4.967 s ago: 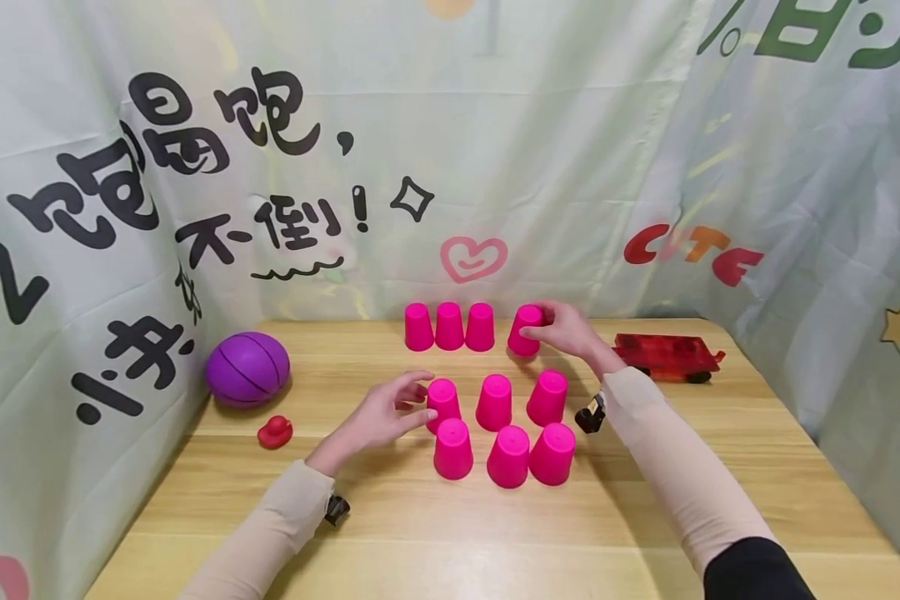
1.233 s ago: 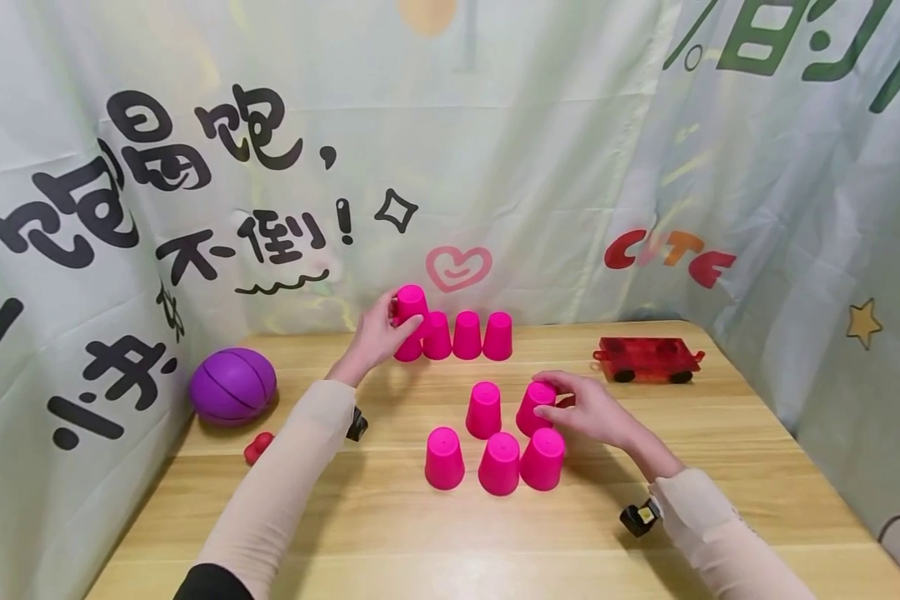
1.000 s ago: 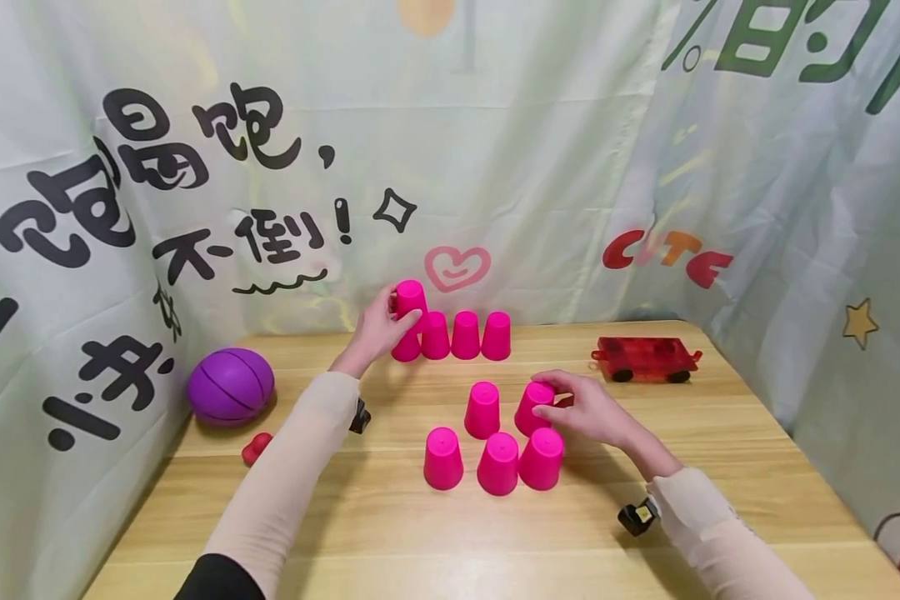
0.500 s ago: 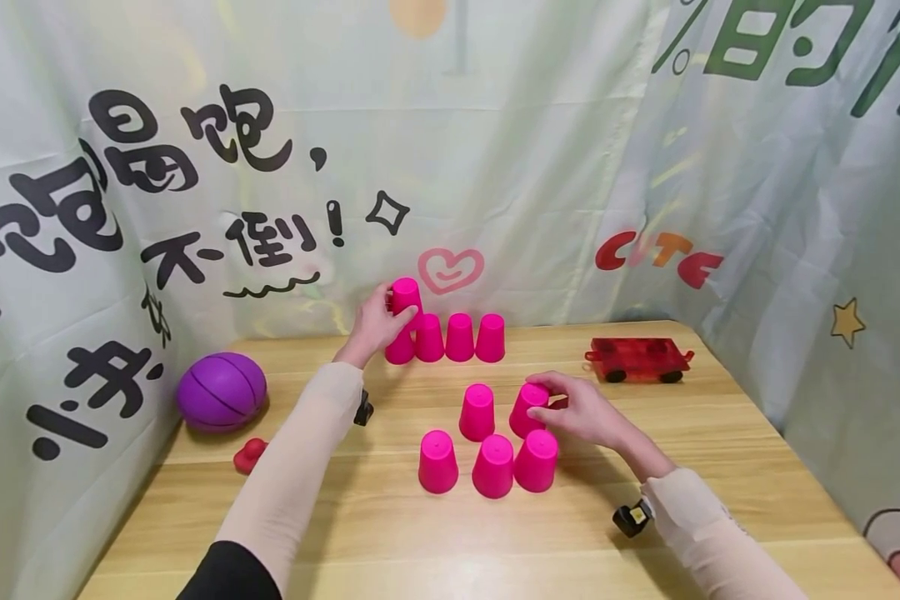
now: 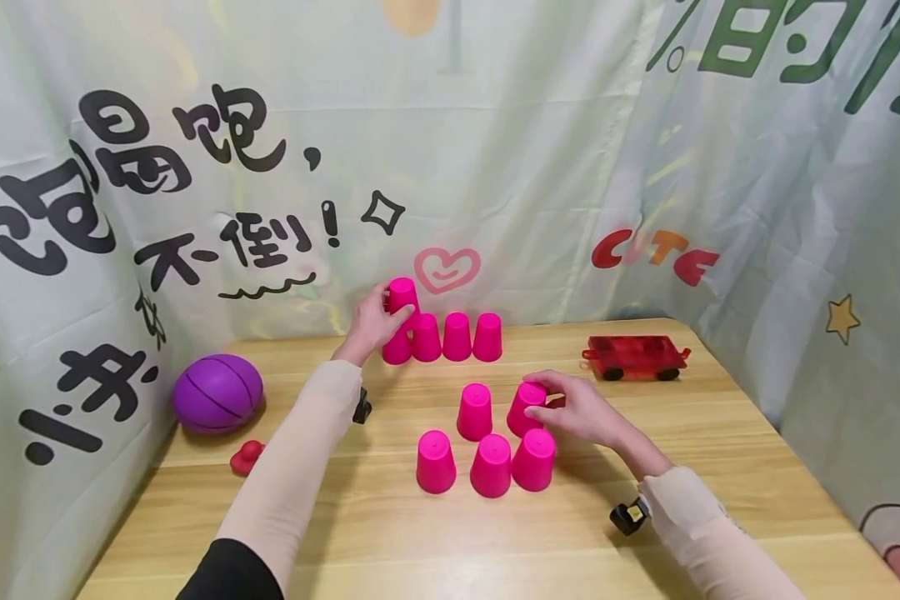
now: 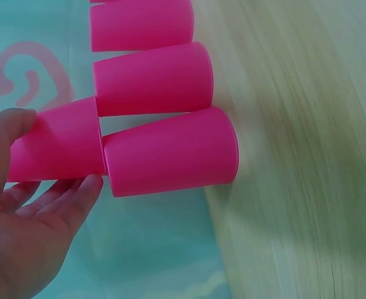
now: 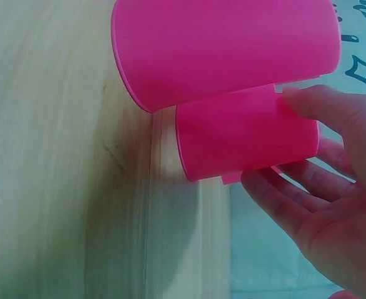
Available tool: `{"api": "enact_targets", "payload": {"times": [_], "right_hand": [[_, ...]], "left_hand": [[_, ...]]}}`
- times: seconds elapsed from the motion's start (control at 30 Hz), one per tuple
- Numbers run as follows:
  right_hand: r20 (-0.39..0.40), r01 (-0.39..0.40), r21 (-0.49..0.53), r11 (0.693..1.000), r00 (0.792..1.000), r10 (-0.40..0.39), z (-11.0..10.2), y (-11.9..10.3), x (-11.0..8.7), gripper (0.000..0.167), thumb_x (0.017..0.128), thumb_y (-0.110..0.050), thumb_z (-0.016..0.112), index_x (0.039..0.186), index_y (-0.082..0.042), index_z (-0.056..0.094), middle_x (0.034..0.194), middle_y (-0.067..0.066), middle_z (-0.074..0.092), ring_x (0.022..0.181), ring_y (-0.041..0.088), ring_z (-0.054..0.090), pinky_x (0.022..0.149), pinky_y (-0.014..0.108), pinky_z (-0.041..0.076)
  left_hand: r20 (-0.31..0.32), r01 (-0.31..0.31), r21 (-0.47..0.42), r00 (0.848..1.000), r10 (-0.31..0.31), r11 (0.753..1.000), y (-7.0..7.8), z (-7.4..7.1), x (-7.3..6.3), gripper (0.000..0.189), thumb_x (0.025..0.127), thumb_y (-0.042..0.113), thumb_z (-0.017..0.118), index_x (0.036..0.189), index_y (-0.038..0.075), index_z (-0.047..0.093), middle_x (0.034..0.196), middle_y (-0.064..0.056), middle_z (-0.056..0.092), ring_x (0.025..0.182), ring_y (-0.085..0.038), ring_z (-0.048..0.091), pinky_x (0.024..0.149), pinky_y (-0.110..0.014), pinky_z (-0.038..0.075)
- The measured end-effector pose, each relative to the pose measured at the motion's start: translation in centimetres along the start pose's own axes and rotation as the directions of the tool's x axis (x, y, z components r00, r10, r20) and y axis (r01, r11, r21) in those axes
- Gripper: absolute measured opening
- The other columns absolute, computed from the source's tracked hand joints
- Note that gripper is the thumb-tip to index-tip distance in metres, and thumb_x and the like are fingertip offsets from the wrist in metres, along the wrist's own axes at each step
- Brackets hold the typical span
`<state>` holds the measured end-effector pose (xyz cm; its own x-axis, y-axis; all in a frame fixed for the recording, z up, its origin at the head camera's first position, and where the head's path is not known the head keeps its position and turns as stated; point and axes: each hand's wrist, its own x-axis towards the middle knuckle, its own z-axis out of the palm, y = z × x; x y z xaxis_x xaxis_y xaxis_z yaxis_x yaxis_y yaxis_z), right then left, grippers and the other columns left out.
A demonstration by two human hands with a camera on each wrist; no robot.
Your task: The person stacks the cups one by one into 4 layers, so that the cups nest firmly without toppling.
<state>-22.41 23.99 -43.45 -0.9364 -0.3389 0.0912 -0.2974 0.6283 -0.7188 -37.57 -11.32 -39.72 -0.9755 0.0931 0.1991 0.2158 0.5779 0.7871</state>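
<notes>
Pink plastic cups stand upside down on the wooden table. My left hand [image 5: 372,323] grips a raised cup [image 5: 403,298] by its sides, thumb in front. That cup sits on the left end of the back row, its rim meeting the tops of the row's leftmost cup [image 6: 170,156] and its neighbour [image 6: 154,81]. My right hand [image 5: 581,408] holds another cup [image 7: 248,134] between thumb and fingers; it stands on the table beside a second cup [image 5: 475,412]. In front of these are three more, a left cup [image 5: 436,462], a middle cup [image 5: 491,467] and a right cup [image 5: 534,460].
A purple ball [image 5: 217,393] and a small red toy duck [image 5: 247,458] lie at the left of the table [image 5: 435,546]. A red toy cart [image 5: 636,358] stands at the back right. A printed curtain [image 5: 540,183] hangs behind the table.
Since five seconds ago, my left hand has carried a cup from the middle row onto the back row. My right hand has left the back row for a middle-row cup. Recently both stay nearly still.
</notes>
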Motion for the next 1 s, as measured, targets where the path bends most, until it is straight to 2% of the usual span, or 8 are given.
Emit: {"api": "enact_targets", "payload": {"times": [0.4, 0.6, 0.77, 1.0], "right_hand": [[-0.005, 0.004, 0.007, 1.000, 1.000, -0.004, 0.1, 0.0, 0.1, 0.056, 0.092, -0.022, 0.082, 0.141, -0.003, 0.062, 0.122, 0.013, 0.073, 0.109, 0.028, 0.070, 0.090, 0.040, 0.064], [-0.003, 0.004, 0.024, 1.000, 1.000, -0.004, 0.3, 0.0, 0.0, 0.056, 0.093, -0.022, 0.082, 0.141, -0.003, 0.062, 0.122, 0.013, 0.072, 0.110, 0.029, 0.069, 0.091, 0.044, 0.064], [0.004, -0.001, 0.025, 1.000, 1.000, 0.001, 0.3, 0.0, 0.1, 0.057, 0.093, -0.023, 0.082, 0.142, -0.004, 0.061, 0.124, 0.013, 0.072, 0.112, 0.030, 0.069, 0.092, 0.043, 0.063], [0.016, -0.030, 0.008, 1.000, 0.999, 0.029, 0.3, 0.4, 0.2, 0.058, 0.091, -0.022, 0.084, 0.140, -0.004, 0.060, 0.120, 0.010, 0.073, 0.111, 0.026, 0.069, 0.091, 0.037, 0.061]], "left_hand": [[-0.015, 0.010, 0.008, 1.000, -0.010, 1.000, -0.1, 0.1, 0.1, 0.066, 0.099, 0.027, 0.074, 0.154, 0.005, 0.045, 0.132, -0.022, 0.065, 0.119, -0.039, 0.063, 0.107, -0.052, 0.054], [-0.005, 0.019, -0.043, 1.000, -0.019, 0.999, -0.4, -0.3, -0.1, 0.071, 0.098, 0.033, 0.075, 0.155, 0.005, 0.043, 0.134, -0.023, 0.064, 0.123, -0.040, 0.062, 0.107, -0.053, 0.054], [-0.020, 0.025, -0.079, 0.999, -0.027, 0.997, -0.8, -1.4, -0.8, 0.072, 0.098, 0.037, 0.073, 0.156, 0.006, 0.043, 0.139, -0.025, 0.062, 0.129, -0.041, 0.061, 0.110, -0.054, 0.053], [-0.040, 0.000, -0.064, 0.999, -0.003, 0.998, -1.6, -2.7, -2.5, 0.071, 0.098, 0.041, 0.073, 0.154, 0.008, 0.046, 0.140, -0.026, 0.063, 0.129, -0.040, 0.066, 0.109, -0.054, 0.054]]}}
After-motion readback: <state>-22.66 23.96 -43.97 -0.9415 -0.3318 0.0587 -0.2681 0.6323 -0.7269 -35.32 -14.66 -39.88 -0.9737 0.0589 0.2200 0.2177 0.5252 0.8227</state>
